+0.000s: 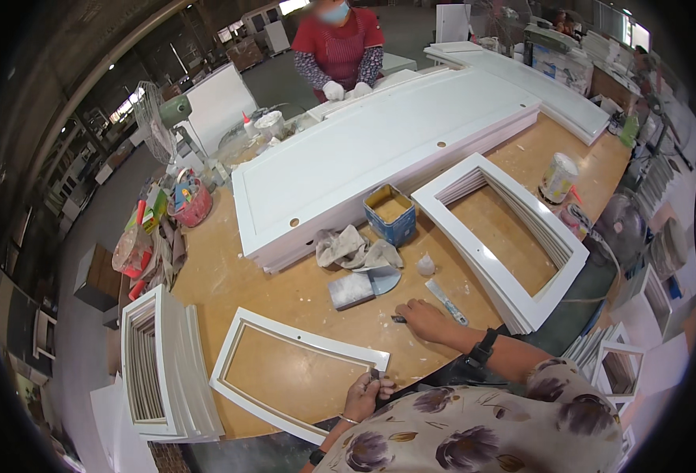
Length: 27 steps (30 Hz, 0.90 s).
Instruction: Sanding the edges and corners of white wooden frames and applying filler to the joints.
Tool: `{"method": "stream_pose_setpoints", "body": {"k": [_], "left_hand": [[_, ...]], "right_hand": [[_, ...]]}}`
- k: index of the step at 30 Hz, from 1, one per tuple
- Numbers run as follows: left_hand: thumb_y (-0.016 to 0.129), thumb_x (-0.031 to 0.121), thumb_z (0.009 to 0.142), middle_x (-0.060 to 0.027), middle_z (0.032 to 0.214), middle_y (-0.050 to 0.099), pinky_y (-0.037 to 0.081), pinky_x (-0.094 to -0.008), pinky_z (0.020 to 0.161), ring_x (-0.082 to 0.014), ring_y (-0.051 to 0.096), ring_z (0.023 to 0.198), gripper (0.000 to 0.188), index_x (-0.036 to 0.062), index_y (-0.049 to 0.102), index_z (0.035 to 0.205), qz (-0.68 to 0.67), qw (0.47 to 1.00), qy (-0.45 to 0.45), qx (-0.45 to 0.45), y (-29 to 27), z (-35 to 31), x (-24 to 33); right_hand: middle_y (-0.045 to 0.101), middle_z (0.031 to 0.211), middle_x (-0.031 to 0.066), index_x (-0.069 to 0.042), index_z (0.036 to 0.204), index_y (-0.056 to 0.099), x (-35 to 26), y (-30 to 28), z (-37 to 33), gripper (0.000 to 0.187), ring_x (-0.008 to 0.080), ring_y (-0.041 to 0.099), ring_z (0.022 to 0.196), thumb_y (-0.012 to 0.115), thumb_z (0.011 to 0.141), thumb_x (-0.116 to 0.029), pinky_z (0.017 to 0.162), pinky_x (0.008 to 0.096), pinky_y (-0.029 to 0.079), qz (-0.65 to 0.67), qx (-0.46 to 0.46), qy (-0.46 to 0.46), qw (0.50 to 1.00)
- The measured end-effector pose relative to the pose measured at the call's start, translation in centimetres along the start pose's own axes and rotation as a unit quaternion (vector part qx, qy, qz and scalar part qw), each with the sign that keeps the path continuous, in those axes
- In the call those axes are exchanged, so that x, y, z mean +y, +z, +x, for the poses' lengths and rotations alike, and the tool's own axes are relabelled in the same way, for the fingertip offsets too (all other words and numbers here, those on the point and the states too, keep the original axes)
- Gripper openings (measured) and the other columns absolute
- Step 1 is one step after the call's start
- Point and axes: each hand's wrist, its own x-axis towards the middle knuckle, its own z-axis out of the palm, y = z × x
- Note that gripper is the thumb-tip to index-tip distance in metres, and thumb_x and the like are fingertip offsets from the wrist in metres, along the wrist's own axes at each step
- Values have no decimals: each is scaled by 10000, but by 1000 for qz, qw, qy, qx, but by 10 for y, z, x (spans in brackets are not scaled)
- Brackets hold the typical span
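Note:
A white frame (308, 339) with a rectangular opening lies flat on the tan worktable (206, 244) in front of me. At its right corner is my left hand (365, 394), its fingers closed round a small dark piece (375, 374) against the frame. My right hand (427, 322) rests above the table to the right, closed on another small dark piece (398, 319). I cannot make out the exact kind of either piece. Beside the right hand lie a putty knife (447, 303) and a small white bottle (425, 265). A whitish sanding block (353, 291) is farther off.
White frames are stacked at left (147, 363) and right (506, 236). A blue tin (390, 214) and grey rag (348, 248) stand before a pile of white panels (387, 150). A gloved co-worker (340, 55) works behind it. A paint can (558, 178) is far right.

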Motion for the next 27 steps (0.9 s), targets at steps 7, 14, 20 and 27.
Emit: {"method": "stream_pose_setpoints", "body": {"k": [7, 14, 20, 27], "left_hand": [[507, 301, 1003, -38, 656, 639, 378, -225, 441, -71, 499, 481, 336, 38, 638, 839, 122, 992, 27, 6, -14, 14, 3], [500, 230, 999, -73, 698, 664, 454, -237, 523, -107, 556, 541, 298, 13, 626, 838, 162, 987, 2, 4, 4, 43, 33], [498, 78, 925, -56, 752, 665, 447, -222, 534, -79, 559, 573, 122, 4, 595, 916, 201, 970, 118, 69, 2, 45, 41], [561, 198, 968, 15, 712, 628, 404, -194, 502, -49, 531, 582, 197, 17, 638, 964, 145, 982, 71, 102, 11, 7, 52]], "right_hand": [[635, 881, 154, -119, 1075, 602, -2, 10, -19, 195, 338, 616, 884, 550, 888, -134, 786, 450, 473, 22, -68, -17, 997], [643, 869, 157, -144, 1332, 481, -30, -9, -9, 378, 314, 657, 817, 468, 986, -294, 738, 420, 494, 319, -87, -23, 943], [582, 677, 81, -16, 1427, 355, -50, -16, 8, 566, 195, 591, 565, 499, 942, -269, 579, 338, 506, 412, -277, -17, 868], [549, 674, -3, -158, 1359, 548, -57, -5, 15, 395, 93, 520, 549, 482, 973, -216, 501, 231, 439, 501, -372, 3, 781]]}}
